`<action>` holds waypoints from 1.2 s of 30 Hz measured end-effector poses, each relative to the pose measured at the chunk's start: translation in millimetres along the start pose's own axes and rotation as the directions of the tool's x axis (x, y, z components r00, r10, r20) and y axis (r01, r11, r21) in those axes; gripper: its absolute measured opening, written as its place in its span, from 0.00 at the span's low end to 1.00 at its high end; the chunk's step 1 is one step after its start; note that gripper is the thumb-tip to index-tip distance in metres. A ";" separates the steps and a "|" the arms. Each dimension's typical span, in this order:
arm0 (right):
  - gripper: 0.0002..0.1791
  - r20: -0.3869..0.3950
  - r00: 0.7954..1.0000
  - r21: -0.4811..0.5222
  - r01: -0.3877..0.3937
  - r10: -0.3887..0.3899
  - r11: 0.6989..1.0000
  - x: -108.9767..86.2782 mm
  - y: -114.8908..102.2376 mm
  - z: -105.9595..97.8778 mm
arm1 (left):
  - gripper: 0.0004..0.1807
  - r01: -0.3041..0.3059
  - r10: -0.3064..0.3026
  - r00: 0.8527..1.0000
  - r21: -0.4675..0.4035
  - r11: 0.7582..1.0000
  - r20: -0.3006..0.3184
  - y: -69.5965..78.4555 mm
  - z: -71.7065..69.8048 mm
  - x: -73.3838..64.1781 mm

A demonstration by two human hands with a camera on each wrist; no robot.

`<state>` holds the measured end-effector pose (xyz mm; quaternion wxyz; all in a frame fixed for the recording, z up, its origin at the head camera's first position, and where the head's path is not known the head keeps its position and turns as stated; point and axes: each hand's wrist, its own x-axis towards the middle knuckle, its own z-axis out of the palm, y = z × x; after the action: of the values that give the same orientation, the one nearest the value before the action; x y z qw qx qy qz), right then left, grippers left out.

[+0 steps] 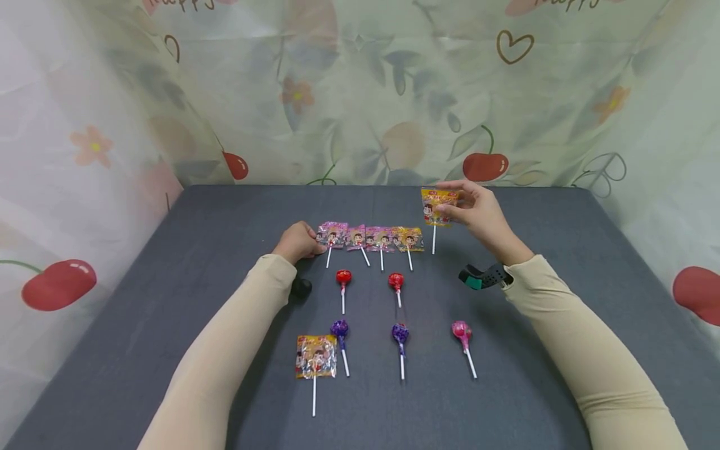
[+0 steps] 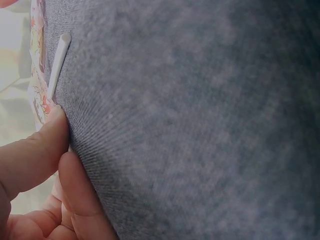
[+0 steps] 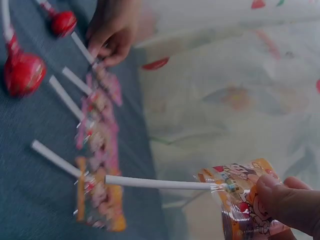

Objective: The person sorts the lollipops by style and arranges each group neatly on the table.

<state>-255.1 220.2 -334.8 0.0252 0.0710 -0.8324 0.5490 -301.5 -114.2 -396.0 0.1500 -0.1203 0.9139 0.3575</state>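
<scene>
My right hand (image 1: 482, 217) holds a yellow-wrapped flat lollipop (image 1: 432, 206) up by its wrapper, between thumb and fingers, with the white stick pointing down. In the right wrist view the thumb presses on that wrapper (image 3: 235, 187). My left hand (image 1: 298, 242) is at the left end of a row of flat lollipops and pinches the edge of the leftmost pink-wrapped lollipop (image 1: 333, 234). Beside it in the row lie two more pink-wrapped lollipops (image 1: 355, 237) (image 1: 382, 240) and a yellow-wrapped one (image 1: 409, 240). The left wrist view shows the thumb right at the wrapper (image 2: 39, 95).
Two red ball lollipops (image 1: 344, 277) (image 1: 396, 281) lie in front of the row. Nearer are two purple ball lollipops (image 1: 340, 328) (image 1: 400, 333), a pink one (image 1: 462, 331) and another yellow-wrapped flat lollipop (image 1: 316, 356). A patterned curtain (image 1: 360, 94) hangs behind the grey table (image 1: 225, 269).
</scene>
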 end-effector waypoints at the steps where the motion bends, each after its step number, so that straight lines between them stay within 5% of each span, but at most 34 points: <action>1: 0.24 0.003 1.000 -0.005 -0.020 0.020 1.000 3.7 6.0 1.0 | 0.18 -0.001 0.001 1.000 0.000 1.000 -0.001 0.0 -0.1 0.2; 9: 0.25 0.041 0.979 -0.058 -0.198 0.201 0.978 26.8 50.7 8.4 | 0.18 0.002 -0.002 1.000 0.013 1.000 -0.001 1.2 0.3 1.2; 16: 0.25 0.093 0.943 -0.064 -0.314 0.319 0.947 35.2 68.3 11.6 | 0.18 -0.005 0.005 1.000 0.015 1.000 0.001 2.8 0.4 -0.3; 25: 0.26 0.114 0.940 -0.081 -0.315 0.323 0.946 35.6 69.4 13.3 | 0.17 -0.006 0.007 1.000 0.024 1.000 -0.004 1.5 0.1 -0.5; 36: 0.23 0.092 0.953 -0.318 -0.246 0.288 0.915 37.0 66.4 10.4 | 0.18 -0.002 0.003 1.000 0.025 1.000 -0.006 1.3 -0.5 0.2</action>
<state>-301.0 233.1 -394.9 -0.0969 -0.0106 -0.9083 0.4068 -302.2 -113.7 -394.9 0.1484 -0.1183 0.9189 0.3459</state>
